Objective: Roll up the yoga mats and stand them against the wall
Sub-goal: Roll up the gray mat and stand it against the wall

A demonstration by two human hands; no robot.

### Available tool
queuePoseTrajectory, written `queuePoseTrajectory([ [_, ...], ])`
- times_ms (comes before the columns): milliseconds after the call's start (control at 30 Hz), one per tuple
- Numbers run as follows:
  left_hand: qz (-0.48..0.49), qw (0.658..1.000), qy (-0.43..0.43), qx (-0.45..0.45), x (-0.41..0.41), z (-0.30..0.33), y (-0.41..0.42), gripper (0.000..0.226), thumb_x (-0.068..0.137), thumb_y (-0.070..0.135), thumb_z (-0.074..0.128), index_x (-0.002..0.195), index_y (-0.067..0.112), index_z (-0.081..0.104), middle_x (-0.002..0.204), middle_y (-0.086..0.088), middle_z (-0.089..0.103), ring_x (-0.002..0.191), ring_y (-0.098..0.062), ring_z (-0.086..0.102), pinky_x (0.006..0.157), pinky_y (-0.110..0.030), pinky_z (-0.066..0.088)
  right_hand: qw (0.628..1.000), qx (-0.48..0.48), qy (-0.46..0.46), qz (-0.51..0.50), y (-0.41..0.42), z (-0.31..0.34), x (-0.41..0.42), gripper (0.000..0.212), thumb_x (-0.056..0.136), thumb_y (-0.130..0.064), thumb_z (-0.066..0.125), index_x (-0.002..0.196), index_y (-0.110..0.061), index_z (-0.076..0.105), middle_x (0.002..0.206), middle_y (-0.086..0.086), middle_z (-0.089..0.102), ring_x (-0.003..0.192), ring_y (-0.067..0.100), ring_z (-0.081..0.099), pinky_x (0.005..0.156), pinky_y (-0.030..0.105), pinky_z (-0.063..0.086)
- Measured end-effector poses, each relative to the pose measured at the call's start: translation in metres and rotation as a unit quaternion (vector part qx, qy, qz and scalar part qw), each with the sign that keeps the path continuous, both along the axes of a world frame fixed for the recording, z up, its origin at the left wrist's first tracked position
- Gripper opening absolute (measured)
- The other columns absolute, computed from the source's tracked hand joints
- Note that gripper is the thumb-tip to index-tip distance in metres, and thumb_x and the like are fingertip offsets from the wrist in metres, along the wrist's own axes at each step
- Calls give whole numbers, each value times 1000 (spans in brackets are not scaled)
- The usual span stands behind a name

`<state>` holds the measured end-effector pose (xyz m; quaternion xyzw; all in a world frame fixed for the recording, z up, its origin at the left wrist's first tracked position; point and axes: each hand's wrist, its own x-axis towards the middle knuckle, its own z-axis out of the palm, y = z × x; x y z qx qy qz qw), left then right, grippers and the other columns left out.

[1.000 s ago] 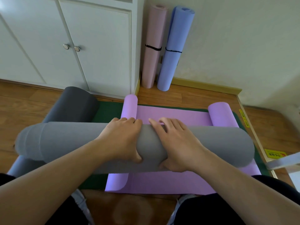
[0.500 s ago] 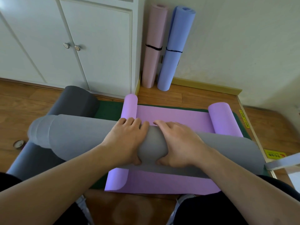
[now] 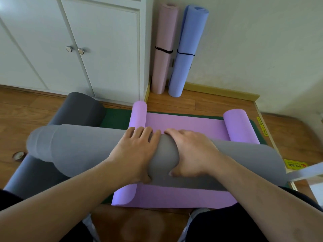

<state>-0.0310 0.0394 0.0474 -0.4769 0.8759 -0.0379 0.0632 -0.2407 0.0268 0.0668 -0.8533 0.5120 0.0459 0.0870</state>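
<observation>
Rolling step, we judge. Both hands, left hand [image 3: 138,151] and right hand [image 3: 190,152], grip the grey mat roll [image 3: 83,147] at centre, lying crosswise over the purple mat [image 3: 183,123]. Next: lift upright toward the pink roll [image 3: 165,49] at 12 o'clock, keeping it tight.

The half-rolled mat [image 3: 83,151] lies crosswise on the flat mat [image 3: 183,124], both hands on its middle: left hand [image 3: 134,152] left of right hand [image 3: 194,152]. Behind the flat mat, two rolled mats [image 3: 185,49] stand against the wall [image 3: 262,41], right of the cabinet [image 3: 78,41]. Another mat [image 3: 76,110] lies left of the flat mat.
</observation>
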Motion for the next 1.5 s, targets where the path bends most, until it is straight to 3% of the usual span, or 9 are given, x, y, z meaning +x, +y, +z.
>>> queuePoseTrajectory([
  [333, 22, 995, 65, 78, 11, 15, -11, 92, 60, 77, 68, 135, 31, 44, 119, 12, 58, 104, -15, 58, 96, -39, 50, 996, -44, 57, 47, 13, -8, 7, 146, 55, -73, 91, 161, -26, 3, 147, 2, 40, 135, 26, 43, 119, 44, 37],
  [533, 23, 994, 99, 37, 13, 15, -11, 89, 57, 69, 72, 133, 25, 52, 120, 7, 57, 111, -20, 56, 103, -38, 44, 996, -79, 6, 40, -1, -14, 3, 106, 62, -62, 79, 150, -29, 31, 131, -3, 56, 118, 25, 58, 103, 45, 48],
  [667, 35, 980, 178, -82, 0, 19, 0, 67, 67, 48, 87, 120, 18, 59, 118, -2, 56, 106, -25, 56, 93, -41, 53, 996, -22, -58, -68, -19, -4, -11, 112, 58, -67, 85, 151, -32, 32, 139, -5, 57, 124, 23, 57, 103, 42, 49],
  [767, 126, 962, 239, 36, -7, 31, 1, 41, 90, 61, 69, 114, 31, 57, 108, 13, 61, 90, -7, 61, 83, -30, 59, 976, 6, -165, -144, -28, 9, -17, 110, 53, -63, 90, 145, -42, 34, 130, -13, 58, 115, 18, 59, 93, 42, 56],
  [933, 303, 797, 493, 175, -12, 47, -18, 63, 87, 62, 72, 132, 24, 49, 106, 19, 61, 95, -1, 63, 78, -23, 55, 935, -28, -288, -205, -31, 26, -19, 104, 48, -64, 88, 139, -51, 38, 122, -26, 61, 109, 4, 63, 87, 34, 57],
  [1100, 306, 659, 656, 204, -16, 78, -40, 88, 77, 56, 86, 143, 21, 39, 108, 21, 59, 93, -1, 63, 63, -12, 53, 887, -65, -402, -219, -22, 29, -9, 93, 56, -54, 98, 125, -64, 36, 122, -33, 59, 107, -11, 59, 85, 23, 55],
  [1200, 286, 572, 737, 219, -5, 100, -50, 110, 51, 68, 95, 141, 24, 50, 126, 12, 67, 112, -11, 66, 93, -33, 59, 882, -58, -414, -217, -13, 26, -1, 100, 56, -56, 98, 124, -73, 28, 125, -36, 55, 112, -12, 57, 86, 20, 55],
  [1267, 265, 542, 769, 211, 2, 110, -54, 107, 47, 57, 97, 140, 27, 52, 127, 9, 70, 113, -15, 67, 87, -38, 61, 888, -60, -404, -208, -8, 21, 4, 105, 53, -58, 99, 127, -74, 25, 128, -36, 53, 116, -9, 56, 89, 20, 55],
  [1500, 228, 646, 710, 163, -5, 94, -50, 114, 36, 59, 104, 135, 42, 50, 120, 20, 67, 111, -8, 66, 82, -34, 60, 922, 36, -325, -208, -5, 13, -12, 88, 58, -56, 86, 137, -46, 48, 128, -27, 62, 117, -1, 61, 98, 29, 55],
])
